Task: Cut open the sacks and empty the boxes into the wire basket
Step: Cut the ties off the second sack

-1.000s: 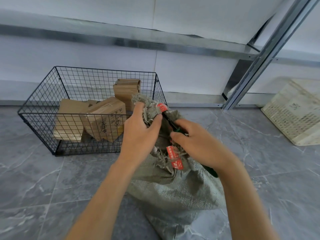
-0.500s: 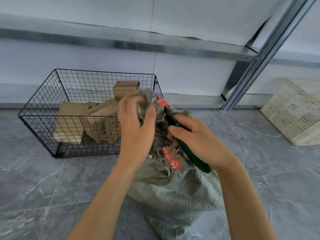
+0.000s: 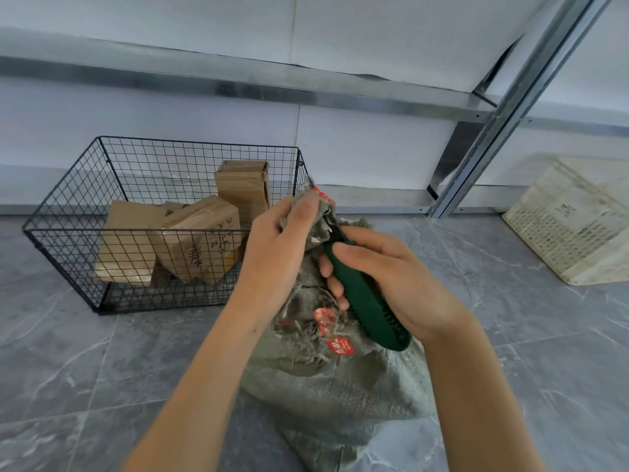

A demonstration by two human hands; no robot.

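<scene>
Sack: stood on the floor just right of the wire basket; neck bunched upward, not yet open.
Boxes: several already in the basket.
Left hand: curled round the neck, higher than a second before.
Right hand: wrapped round the knife handle.
Knife: long axis ran from wrist up-left to the neck, blade away; handle showed more than before, so cutting was probably under way.

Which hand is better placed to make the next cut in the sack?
The right hand: it grips the green knife, blade at the sack neck, which the left hand holds bunched.
</scene>
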